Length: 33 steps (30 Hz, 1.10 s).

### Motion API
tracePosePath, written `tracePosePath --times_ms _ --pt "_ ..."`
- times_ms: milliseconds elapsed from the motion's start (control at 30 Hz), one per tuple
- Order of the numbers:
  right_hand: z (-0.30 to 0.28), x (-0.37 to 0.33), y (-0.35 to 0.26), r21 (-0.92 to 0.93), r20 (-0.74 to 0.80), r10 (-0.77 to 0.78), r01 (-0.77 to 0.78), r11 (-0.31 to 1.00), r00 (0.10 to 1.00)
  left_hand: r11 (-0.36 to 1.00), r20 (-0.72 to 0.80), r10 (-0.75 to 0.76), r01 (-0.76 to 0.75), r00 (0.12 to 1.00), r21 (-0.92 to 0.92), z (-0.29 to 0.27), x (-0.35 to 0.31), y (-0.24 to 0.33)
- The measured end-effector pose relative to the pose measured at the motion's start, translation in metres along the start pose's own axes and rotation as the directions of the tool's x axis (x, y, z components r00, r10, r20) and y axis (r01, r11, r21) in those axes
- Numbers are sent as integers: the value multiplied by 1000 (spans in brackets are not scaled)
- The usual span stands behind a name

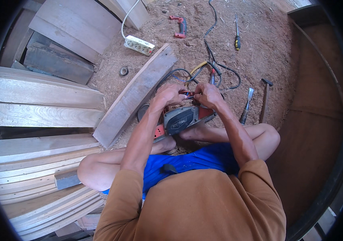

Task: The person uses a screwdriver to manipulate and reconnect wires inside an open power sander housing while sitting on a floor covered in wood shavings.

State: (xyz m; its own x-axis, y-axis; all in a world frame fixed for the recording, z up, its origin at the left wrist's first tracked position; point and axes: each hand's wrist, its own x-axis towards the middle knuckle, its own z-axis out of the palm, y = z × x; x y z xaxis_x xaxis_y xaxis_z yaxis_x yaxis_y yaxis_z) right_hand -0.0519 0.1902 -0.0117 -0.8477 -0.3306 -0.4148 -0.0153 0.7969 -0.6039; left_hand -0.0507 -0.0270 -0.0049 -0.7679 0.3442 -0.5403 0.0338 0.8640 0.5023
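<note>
A power planer (pixel 181 120), grey and red with a black side cover, rests between my bare feet in front of my crossed legs. At its far side, a small section with thin coloured wires (pixel 187 94) shows between my hands. My left hand (pixel 170 94) is closed, its fingertips pinching at the wires from the left. From the right, my right hand (pixel 209 95) is closed at the same spot, its fingers partly hidden behind the knuckles. A red-ended tool (pixel 213 74) stands out just beyond my right hand. Black and yellow cable (pixel 197 67) loops beyond both hands.
A wooden beam (pixel 139 94) lies left of the planer, with stacked planks (pixel 45 94) beyond it. On the sawdust floor are a power strip (pixel 139 45), tape roll (pixel 123 71), red handle-shaped part (pixel 180 27), screwdriver (pixel 237 34), chisel (pixel 247 106) and hammer (pixel 265 98).
</note>
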Motion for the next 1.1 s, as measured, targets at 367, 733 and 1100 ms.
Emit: tracePosePath --times_ms 367,733,1100 --pt "6 -4 0 -192 -53 4 -14 981 999 985 -36 -136 131 990 -114 12 13 -2" --pt "-17 -34 35 10 -200 50 -49 999 979 979 -4 -147 145 989 -146 12 16 -2" --pt "-6 -23 30 165 -78 94 -80 983 992 991 -24 -39 36 999 -127 19 20 -10"
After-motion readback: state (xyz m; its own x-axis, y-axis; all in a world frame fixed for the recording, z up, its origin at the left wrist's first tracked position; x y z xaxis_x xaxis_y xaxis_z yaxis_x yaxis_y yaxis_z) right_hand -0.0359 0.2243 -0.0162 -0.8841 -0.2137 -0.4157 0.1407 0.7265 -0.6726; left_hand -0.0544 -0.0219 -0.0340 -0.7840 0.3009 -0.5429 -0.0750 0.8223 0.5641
